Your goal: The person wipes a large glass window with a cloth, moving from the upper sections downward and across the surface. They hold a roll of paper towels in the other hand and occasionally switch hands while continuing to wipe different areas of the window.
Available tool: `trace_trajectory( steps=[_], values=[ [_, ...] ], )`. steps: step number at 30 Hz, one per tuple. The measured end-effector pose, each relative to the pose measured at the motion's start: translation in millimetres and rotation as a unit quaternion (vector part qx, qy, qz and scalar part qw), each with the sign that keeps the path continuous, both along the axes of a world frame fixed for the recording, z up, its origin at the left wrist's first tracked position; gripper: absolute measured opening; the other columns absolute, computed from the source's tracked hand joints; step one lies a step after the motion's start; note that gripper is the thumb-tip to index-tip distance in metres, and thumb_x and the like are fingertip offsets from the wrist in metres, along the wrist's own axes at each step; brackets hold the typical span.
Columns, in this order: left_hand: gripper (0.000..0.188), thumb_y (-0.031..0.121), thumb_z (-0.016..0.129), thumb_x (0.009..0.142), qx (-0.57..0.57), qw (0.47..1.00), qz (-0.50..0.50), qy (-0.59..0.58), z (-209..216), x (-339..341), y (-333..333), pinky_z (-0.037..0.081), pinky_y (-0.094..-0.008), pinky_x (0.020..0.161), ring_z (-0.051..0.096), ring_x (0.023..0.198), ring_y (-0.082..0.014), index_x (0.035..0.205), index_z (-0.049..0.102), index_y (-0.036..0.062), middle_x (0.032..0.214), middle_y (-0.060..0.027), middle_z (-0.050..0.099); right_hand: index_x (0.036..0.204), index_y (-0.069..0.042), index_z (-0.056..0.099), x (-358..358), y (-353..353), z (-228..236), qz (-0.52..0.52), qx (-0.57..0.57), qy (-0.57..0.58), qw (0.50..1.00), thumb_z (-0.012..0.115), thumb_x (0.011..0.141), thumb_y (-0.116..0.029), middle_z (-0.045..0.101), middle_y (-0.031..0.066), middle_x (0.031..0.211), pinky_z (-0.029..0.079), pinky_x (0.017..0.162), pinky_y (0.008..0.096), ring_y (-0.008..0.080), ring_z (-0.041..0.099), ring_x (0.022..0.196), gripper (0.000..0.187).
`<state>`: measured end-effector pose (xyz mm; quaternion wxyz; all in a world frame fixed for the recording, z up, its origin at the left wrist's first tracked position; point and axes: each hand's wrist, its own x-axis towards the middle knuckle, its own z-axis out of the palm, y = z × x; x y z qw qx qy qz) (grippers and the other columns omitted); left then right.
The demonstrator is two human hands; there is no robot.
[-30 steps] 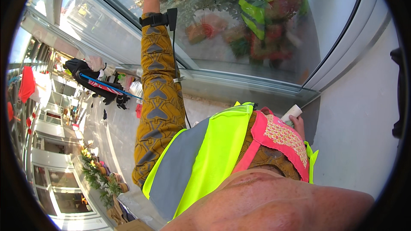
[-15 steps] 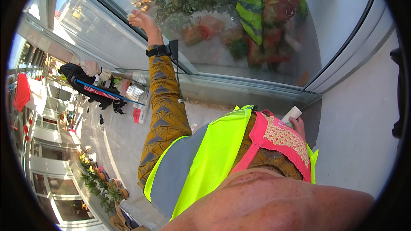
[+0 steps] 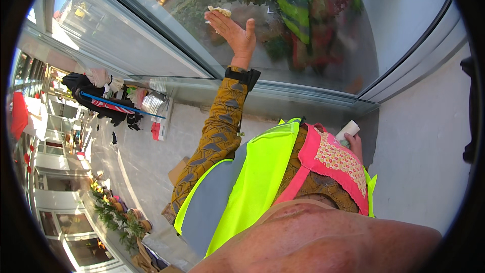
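My left hand (image 3: pixel 231 34) is raised with stretched fingers against a large glass pane (image 3: pixel 252 63). Under its fingers is a small pale cloth or wad (image 3: pixel 219 11), its edge showing past the fingertips. A black strap (image 3: pixel 242 76) circles that wrist over a brown patterned sleeve. Low on the right, partly behind my pink apron (image 3: pixel 306 154), my right hand (image 3: pixel 355 146) is closed around a white cylinder (image 3: pixel 347 130) with a pale green lower part. What kind of container or roll it is cannot be made out.
A metal window frame (image 3: pixel 151 30) runs along the pane's left side, and a pale wall (image 3: pixel 419 121) stands at right. Behind on the left are a black-draped heap (image 3: pixel 103 103) with a blue pole, a cardboard box (image 3: pixel 178 170) and potted plants (image 3: pixel 118 212).
My left hand has moved right across the glass, away from the window frame, with the pale cloth. The right hand keeps hold of the white cylinder and has barely shifted.
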<state>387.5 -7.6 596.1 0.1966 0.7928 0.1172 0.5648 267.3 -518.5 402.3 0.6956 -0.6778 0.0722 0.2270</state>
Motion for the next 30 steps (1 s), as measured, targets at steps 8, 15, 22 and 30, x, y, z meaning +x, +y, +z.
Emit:
trace_trajectory(
  steps=[8,15,22,30],
  values=[
    [0.114,0.075,0.039,0.092,-0.208,0.978,-0.004,-0.032,-117,9,-11,-0.007,-0.0530,0.120,-0.013,0.151,-0.0426,0.154,-0.011,-0.0050,0.162,-0.0278,-0.014,0.124,0.003,0.054,1,-6,9,0.001,-0.049,0.003,0.999,0.065,0.088,-0.023,0.066,0.0142,0.109,0.049,0.086,0.0351,0.0209,0.064,0.094,0.046],
    [0.084,0.052,0.042,0.102,0.121,0.976,0.111,-0.140,88,20,132,0.001,-0.0515,0.122,0.002,0.152,-0.0412,0.154,0.016,-0.0083,0.162,-0.0288,0.010,0.124,0.003,0.055,-3,-3,12,-0.008,-0.056,0.030,0.998,0.063,0.090,-0.023,0.066,0.0128,0.108,0.049,0.086,0.0354,0.0214,0.064,0.094,0.043],
    [0.099,0.064,0.042,0.097,0.146,0.984,0.050,-0.094,97,-9,214,-0.001,-0.0512,0.121,-0.003,0.151,-0.0448,0.154,0.008,-0.0079,0.161,-0.0314,0.002,0.123,0.003,0.055,-3,-8,9,-0.001,-0.044,0.039,0.998,0.063,0.091,-0.022,0.066,0.0126,0.108,0.049,0.085,0.0350,0.0206,0.064,0.093,0.041],
    [0.112,0.076,0.033,0.093,-0.250,0.967,0.052,-0.001,-170,-38,174,-0.005,-0.0458,0.123,-0.010,0.152,-0.0398,0.153,-0.009,-0.0092,0.161,-0.0301,-0.012,0.124,0.004,0.054,-18,-23,11,-0.054,-0.079,0.059,0.994,0.064,0.090,-0.023,0.066,0.0134,0.109,0.051,0.084,0.0350,0.0206,0.065,0.090,0.044]
  ],
)
